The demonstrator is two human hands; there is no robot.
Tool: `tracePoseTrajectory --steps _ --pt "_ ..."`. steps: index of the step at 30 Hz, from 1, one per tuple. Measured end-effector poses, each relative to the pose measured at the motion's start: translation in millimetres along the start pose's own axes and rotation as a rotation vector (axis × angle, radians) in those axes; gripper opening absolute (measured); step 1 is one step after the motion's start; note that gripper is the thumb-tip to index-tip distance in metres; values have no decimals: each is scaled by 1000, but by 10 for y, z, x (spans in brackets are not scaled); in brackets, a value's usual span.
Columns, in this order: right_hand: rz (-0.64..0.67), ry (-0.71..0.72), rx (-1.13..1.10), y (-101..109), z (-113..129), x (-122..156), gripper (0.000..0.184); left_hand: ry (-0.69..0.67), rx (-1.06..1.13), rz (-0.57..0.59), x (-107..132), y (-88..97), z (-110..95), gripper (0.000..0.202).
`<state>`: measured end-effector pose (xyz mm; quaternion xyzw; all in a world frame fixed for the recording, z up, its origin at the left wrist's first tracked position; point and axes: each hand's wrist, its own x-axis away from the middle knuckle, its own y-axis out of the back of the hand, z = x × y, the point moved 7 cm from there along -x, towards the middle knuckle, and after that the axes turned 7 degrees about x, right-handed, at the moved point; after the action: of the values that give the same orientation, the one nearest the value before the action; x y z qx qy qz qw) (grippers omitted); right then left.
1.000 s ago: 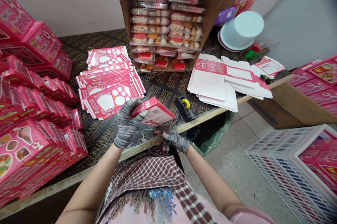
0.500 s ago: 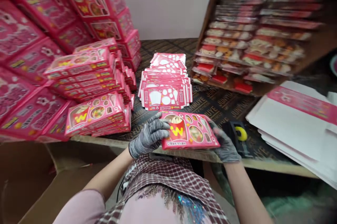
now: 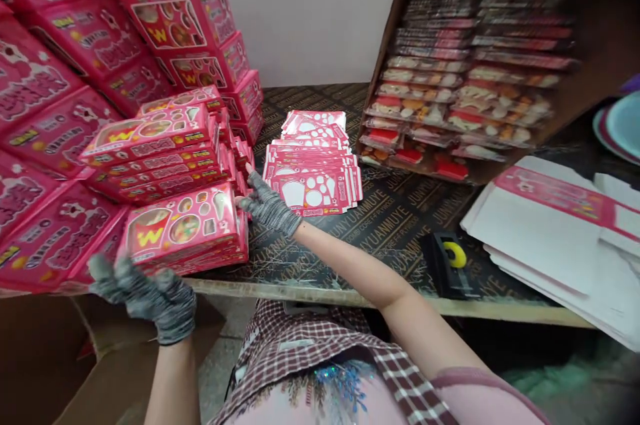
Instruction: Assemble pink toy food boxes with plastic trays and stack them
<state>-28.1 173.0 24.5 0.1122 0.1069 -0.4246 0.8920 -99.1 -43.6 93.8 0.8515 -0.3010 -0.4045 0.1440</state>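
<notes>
A pink food-printed box (image 3: 183, 226) lies on top of a low stack of matching boxes (image 3: 150, 158), at the front of the table. My right hand (image 3: 267, 206), in a grey fingerless glove, reaches across with its fingers at that box's right end. My left hand (image 3: 145, 298), in the same kind of glove, hangs open just off the box's lower left corner, over the table's front edge. Neither hand holds anything. Behind my right hand lie flattened pink box blanks (image 3: 313, 172).
Tall walls of pink boxes (image 3: 85, 45) rise at the left. An open brown carton (image 3: 465, 78) of packaged food trays stands at the back right. A tape dispenser (image 3: 445, 265) and white flat sheets (image 3: 545, 232) lie on the black plywood tabletop (image 3: 395, 245). Brown cardboard (image 3: 45, 358) sits below left.
The view has swung left. The pink box has left my hands and now lies on the stack. My left hand has moved left off it, and my right hand has stretched forward.
</notes>
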Motion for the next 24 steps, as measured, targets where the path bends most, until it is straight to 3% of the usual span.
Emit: tracePoseTrajectory --steps 2,4,6,8,10,11,14,16,18,21,24 --pt "-143 26 257 321 -259 -55 71 29 0 60 -56 -80 146 57" --pt "-278 -110 463 847 -650 -20 62 2 -30 51 -87 -103 292 63" --pt "-435 -294 569 1476 -1027 121 56 -107 -132 -119 -56 -35 352 65" --pt "-591 -425 628 2041 -1280 326 49 -304 -210 -366 86 -20 248 63" --pt "-696 -509 643 2433 -1433 519 44 -507 -151 -451 251 -259 49 60" --pt "-719 -537 643 2555 -1484 588 41 -572 -58 -413 296 -476 -53 57" --pt "-723 -589 624 2706 -1584 675 33 -529 67 279 239 -1708 -262 43" --pt "-720 -610 603 2723 -1631 667 27 -288 -27 563 157 -2462 -146 35" --pt "-714 -613 579 2730 -1664 634 21 -69 -161 750 94 -3003 78 42" --pt "-702 -593 545 2754 -1679 597 17 18 -250 902 80 -3399 319 48" --pt "-701 -540 535 2755 -1644 598 18 -11 -259 908 119 -3472 430 48"
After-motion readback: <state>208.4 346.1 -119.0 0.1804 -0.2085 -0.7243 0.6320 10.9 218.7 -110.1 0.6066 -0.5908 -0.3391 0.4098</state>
